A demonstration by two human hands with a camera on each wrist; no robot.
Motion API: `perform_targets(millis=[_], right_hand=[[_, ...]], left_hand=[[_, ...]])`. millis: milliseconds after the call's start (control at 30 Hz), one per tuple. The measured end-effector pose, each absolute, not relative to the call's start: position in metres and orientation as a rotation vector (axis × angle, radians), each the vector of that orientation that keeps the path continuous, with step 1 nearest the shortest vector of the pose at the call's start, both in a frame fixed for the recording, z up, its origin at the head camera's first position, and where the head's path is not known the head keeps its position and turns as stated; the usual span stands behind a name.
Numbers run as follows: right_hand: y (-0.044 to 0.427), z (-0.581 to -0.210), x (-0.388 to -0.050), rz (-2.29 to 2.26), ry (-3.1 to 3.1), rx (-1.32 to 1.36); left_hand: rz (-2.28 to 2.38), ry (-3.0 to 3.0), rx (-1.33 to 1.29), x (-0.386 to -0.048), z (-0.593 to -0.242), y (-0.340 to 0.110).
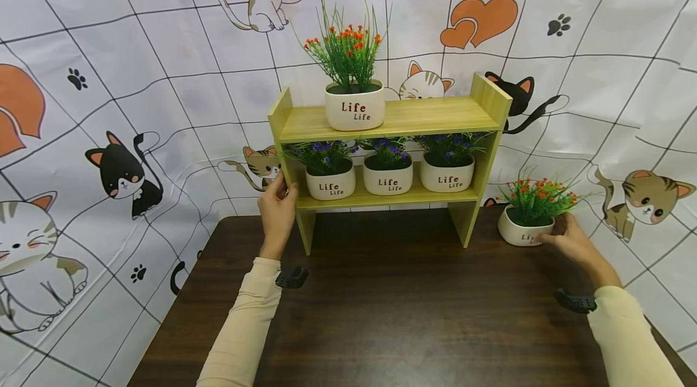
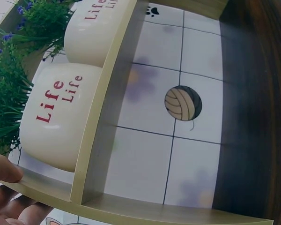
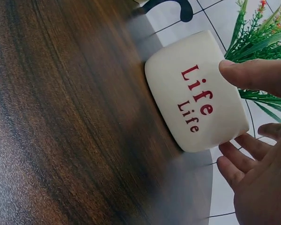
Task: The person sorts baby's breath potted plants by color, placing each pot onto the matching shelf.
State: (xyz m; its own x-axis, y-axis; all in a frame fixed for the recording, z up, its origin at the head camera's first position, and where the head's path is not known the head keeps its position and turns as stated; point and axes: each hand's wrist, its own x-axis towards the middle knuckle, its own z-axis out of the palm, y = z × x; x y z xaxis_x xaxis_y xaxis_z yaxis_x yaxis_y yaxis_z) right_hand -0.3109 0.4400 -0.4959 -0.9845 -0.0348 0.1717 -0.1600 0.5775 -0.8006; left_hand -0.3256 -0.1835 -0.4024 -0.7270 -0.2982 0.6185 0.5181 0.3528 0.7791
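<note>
A two-tier wooden shelf (image 1: 435,113) stands on the brown table. My left hand (image 1: 276,213) grips the shelf's left side panel, its thumb (image 2: 5,168) on the near side and the other fingers behind the panel. To the right of the shelf, a white flowerpot (image 1: 514,231) with orange flowers stands upright on the table. My right hand (image 1: 579,249) holds this pot by its right end, with the thumb (image 3: 253,75) across the front near the rim and fingers at the end and back.
On the shelf's upper board is another white pot (image 1: 354,110) with orange flowers. Three white pots with purple flowers, among them a left one (image 1: 331,186), line the lower board. Behind the table (image 1: 403,308) hangs a cat-patterned sheet (image 1: 179,72).
</note>
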Motion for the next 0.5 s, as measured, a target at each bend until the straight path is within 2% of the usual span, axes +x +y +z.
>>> perform_targets(millis=[500], right_hand=[[0.434, -0.511, -0.304, 1.152, -2.699, -0.008]], left_hand=[[-1.43, -1.937, -0.153, -0.324, -0.4, -0.182]])
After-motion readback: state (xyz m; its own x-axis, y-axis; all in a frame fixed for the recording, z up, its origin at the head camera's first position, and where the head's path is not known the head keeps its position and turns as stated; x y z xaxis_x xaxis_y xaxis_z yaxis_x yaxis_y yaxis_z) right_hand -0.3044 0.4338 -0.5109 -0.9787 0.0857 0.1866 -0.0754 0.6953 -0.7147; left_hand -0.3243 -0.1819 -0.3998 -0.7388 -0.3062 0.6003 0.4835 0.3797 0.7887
